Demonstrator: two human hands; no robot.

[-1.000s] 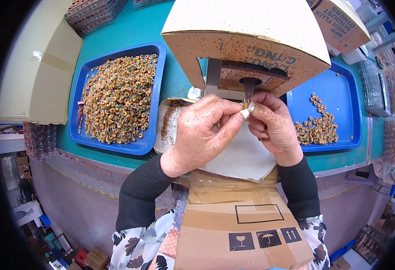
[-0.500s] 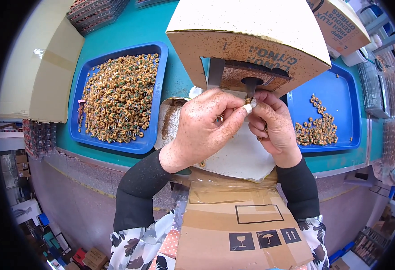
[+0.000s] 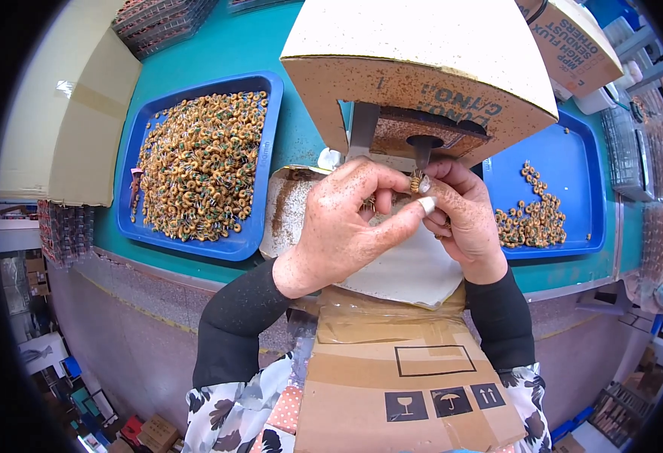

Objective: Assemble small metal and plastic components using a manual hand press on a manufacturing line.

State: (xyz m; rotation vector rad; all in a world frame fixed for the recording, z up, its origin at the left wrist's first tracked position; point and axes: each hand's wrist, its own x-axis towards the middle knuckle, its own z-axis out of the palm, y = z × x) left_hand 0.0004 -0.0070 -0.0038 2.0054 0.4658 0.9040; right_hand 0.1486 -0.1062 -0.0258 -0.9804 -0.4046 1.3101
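Observation:
Just below a dark tapered nozzle (image 3: 424, 151), a small copper-wound toroidal coil (image 3: 416, 182) with wire ends is pinched by my right hand (image 3: 467, 219). More coils are tucked in the curled fingers of that hand. My left hand (image 3: 339, 223) has its index fingertip at the pinched coil, while its thumb, white at the tip, reaches just under it. Other coils show between the left hand's curled fingers, partly hidden. The nozzle comes out of an opening in a cardboard box (image 3: 414, 87) dusted with brown specks.
A blue tray (image 3: 272, 151) heaped with coils lies at left. Another blue tray (image 3: 584, 174) with fewer coils is at right. Beneath my hands is a white sheet (image 3: 407, 275) with brown dust; a closed carton (image 3: 354, 392) stands nearest me. Wire-like racks (image 3: 161, 26) are stacked far left.
The coil has come slightly down, away from the nozzle's tip. My left thumb has slid lower and off the coil, leaving it more exposed in my right fingers.

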